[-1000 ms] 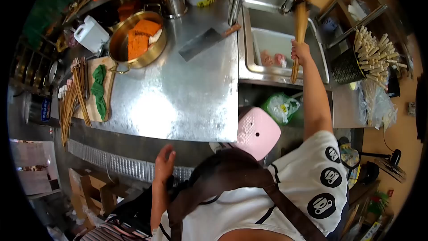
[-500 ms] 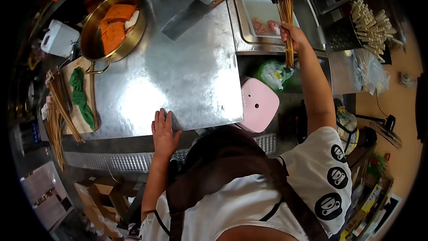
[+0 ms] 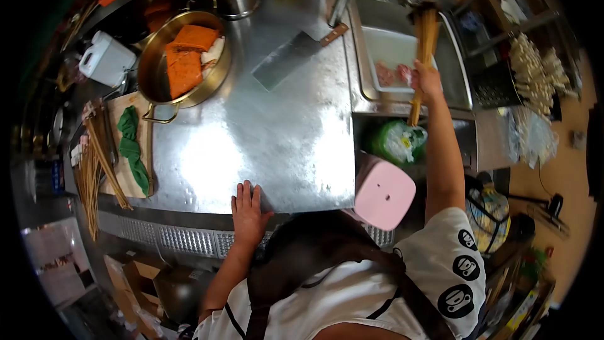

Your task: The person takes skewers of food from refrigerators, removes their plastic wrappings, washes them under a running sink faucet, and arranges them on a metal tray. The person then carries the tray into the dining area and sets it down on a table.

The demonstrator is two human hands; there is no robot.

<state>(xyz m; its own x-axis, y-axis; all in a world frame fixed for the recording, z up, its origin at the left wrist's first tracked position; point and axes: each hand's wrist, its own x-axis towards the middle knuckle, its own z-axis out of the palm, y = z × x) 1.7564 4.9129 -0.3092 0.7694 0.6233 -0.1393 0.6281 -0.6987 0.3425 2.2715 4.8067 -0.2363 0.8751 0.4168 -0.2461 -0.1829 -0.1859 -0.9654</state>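
Observation:
My right hand grips a bundle of wooden skewers by its middle, held over the near edge of the sink. The bundle's far end is dark and smeared by motion. Beneath it in the sink lies a white tray with reddish lumps in it, perhaps meat. Flat on the front edge of the steel table rests my left hand, fingers stretched out and holding nothing. A cleaver with a wooden handle lies on the table left of the sink.
On the left stands a brass pan with orange blocks. Beside it, a cutting board bears a green cloth and loose skewers. A pink lidded bin stands below the table's right corner. Pale sticks fill a dark basket.
The view has shifted, so the table and sink appear lower and farther right. My right hand still holds the skewers over the sink, their dark end now blurred. My left hand stays on the table edge.

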